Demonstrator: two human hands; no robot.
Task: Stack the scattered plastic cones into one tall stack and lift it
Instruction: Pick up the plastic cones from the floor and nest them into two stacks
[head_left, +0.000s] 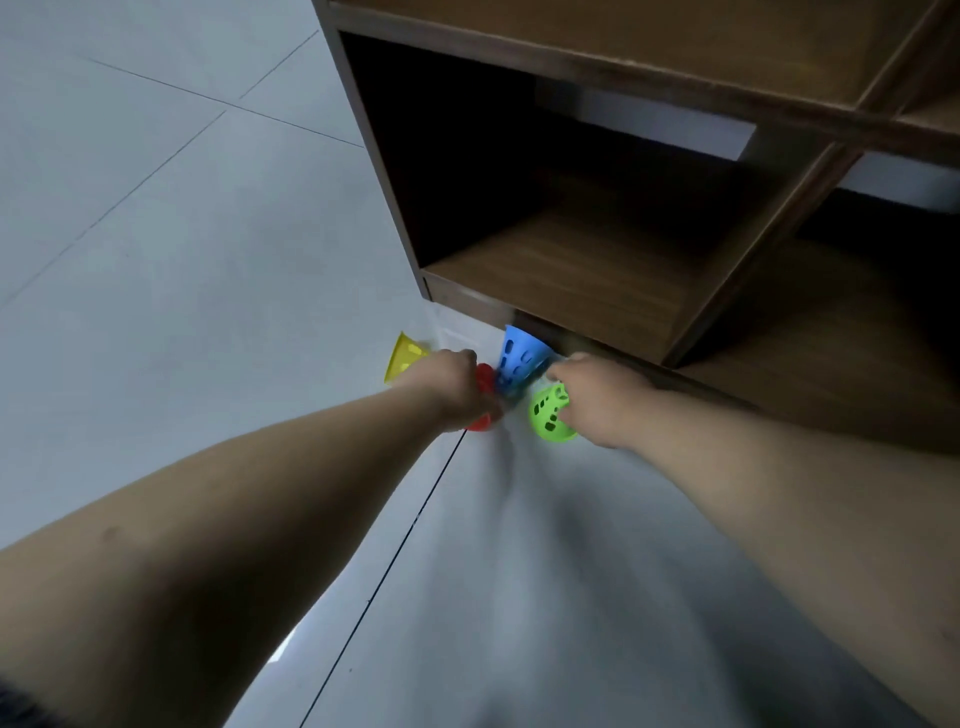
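At the centre of the frame, on the grey floor (156, 218) just before the wooden shelf unit (571, 280), are 4 plastic cones. The left hand (457, 387) curls round the red cone (485, 376), mostly hiding it. The right hand (597, 400) grips the green cone (548, 418). The blue cone (519, 358) sits between both hands, and the yellow cone (405, 356) is just left of the left hand.

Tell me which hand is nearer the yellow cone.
Left. The left hand, gripping the red cone, sits right beside the yellow cone, just to its right. The right hand holds the green cone farther right, beyond the blue cone.
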